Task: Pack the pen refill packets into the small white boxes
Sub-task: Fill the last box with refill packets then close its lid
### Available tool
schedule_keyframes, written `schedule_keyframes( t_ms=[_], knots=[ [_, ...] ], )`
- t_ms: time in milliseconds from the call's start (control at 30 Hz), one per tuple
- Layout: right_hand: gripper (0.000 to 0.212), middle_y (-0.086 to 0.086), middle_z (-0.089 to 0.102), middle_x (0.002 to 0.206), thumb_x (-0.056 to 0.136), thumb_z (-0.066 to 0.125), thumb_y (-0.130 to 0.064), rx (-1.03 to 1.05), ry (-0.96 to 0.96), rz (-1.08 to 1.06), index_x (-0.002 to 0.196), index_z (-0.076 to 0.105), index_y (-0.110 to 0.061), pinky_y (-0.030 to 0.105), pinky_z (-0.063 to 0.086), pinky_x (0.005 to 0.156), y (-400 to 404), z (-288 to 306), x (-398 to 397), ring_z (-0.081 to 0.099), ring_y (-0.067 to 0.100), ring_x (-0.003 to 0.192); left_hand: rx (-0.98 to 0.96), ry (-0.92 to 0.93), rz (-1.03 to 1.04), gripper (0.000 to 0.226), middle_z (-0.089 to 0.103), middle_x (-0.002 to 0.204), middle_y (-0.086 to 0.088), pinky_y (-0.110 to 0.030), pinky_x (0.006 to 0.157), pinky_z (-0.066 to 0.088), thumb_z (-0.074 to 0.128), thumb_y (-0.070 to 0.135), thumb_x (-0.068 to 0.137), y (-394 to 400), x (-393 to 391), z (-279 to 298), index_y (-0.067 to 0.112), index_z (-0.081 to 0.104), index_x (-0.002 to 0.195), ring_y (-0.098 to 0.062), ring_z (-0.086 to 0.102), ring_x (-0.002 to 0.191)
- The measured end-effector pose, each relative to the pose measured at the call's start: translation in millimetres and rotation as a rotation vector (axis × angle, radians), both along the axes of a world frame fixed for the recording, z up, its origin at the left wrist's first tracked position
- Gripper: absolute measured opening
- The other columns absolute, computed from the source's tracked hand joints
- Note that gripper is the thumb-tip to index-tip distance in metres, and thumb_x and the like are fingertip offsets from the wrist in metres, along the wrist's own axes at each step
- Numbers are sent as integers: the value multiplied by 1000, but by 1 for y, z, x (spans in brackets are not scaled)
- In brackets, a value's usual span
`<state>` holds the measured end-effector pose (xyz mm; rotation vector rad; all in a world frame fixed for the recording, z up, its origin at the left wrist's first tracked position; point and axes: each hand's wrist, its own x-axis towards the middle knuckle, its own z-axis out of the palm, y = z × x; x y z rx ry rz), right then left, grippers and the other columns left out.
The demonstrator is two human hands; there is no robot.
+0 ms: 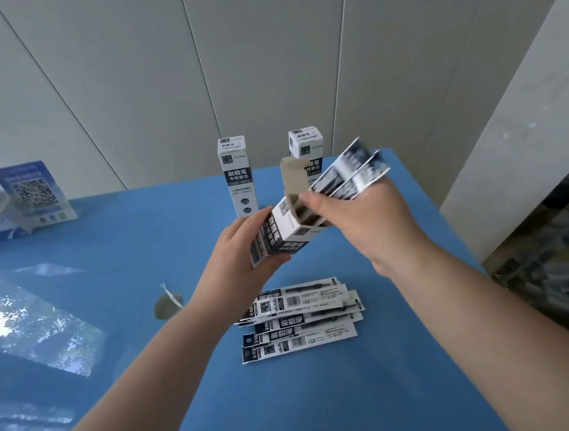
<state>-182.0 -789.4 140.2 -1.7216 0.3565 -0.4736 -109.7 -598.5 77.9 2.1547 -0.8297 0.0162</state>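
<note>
Two hands: left hand (236,254) grips the box (282,231); right hand (363,222) pinches the packets (350,171).
Packets: light, thin, bendy; hold near one end.

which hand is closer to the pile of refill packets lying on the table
Left. In this view, the left hand, gripping the open box, is up and left of the pile; the right hand, holding packets, is higher and right.

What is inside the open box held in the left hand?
Through the open box's mouth only dark bands show, perhaps packets; its depth is hidden. The right hand holds more packets at the mouth.
</note>
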Motion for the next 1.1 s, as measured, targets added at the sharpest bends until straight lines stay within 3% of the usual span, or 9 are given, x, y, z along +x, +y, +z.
schedule_keyframes(
  t_ms=[100,200,333,467,600,700,833,933,1100],
  knots=[
    [40,-11,74,91,70,86,-49,-69,-9,27,104,68,-35,15,52,67,4,0,1,65,0,71,-54,28,19,61,50,115,31,0,85,32,76,28,85,4,4,-2,39,48,138,12,46,110],
    [47,-17,69,94,69,73,-65,-81,-15,-3,109,65,-40,13,49,70,-1,-4,-4,62,-1,78,-77,87,39,58,51,118,31,-2,84,33,75,30,85,10,8,-4,51,44,130,12,47,112],
    [18,-22,68,91,87,73,-43,-256,124,18,103,66,-39,15,46,73,-10,-39,-14,60,-4,77,-77,131,74,55,54,114,35,-1,77,37,74,31,87,19,12,-8,46,41,129,15,50,106],
    [33,-10,66,103,87,77,-35,-632,408,300,117,72,-22,27,48,84,-5,-83,-23,62,10,95,-41,145,74,55,56,114,27,-9,78,38,74,32,87,24,13,-13,39,40,130,5,52,102],
    [45,-5,63,113,90,71,-44,-978,380,504,130,66,-25,34,45,92,14,-106,-21,53,17,110,2,147,47,56,53,114,29,-7,78,37,73,31,88,28,11,-21,41,38,131,8,48,101],
    [35,-2,60,108,94,66,-41,-1128,348,509,122,69,-22,34,41,83,19,-108,-15,51,22,106,3,146,51,56,54,117,24,-7,79,35,73,30,89,31,10,-24,43,37,130,5,48,104],
    [22,-1,59,101,95,62,-32,-1218,316,501,106,73,-17,35,39,75,19,-106,-14,53,23,102,-16,151,62,56,55,116,26,-11,80,37,73,31,88,36,9,-25,47,36,127,3,51,105],
    [20,-3,58,96,98,60,-32,-1213,327,488,100,73,-17,33,34,68,17,-106,-16,52,23,100,-47,170,80,55,54,114,35,-11,77,38,73,32,88,39,9,-24,52,37,124,12,51,106],
    [17,-7,54,95,97,62,-34,-1123,407,466,100,71,-20,34,42,74,12,-99,-16,52,21,104,-111,196,114,51,56,117,35,-17,80,41,72,36,88,43,8,-25,61,38,116,10,54,109]
  ],
)
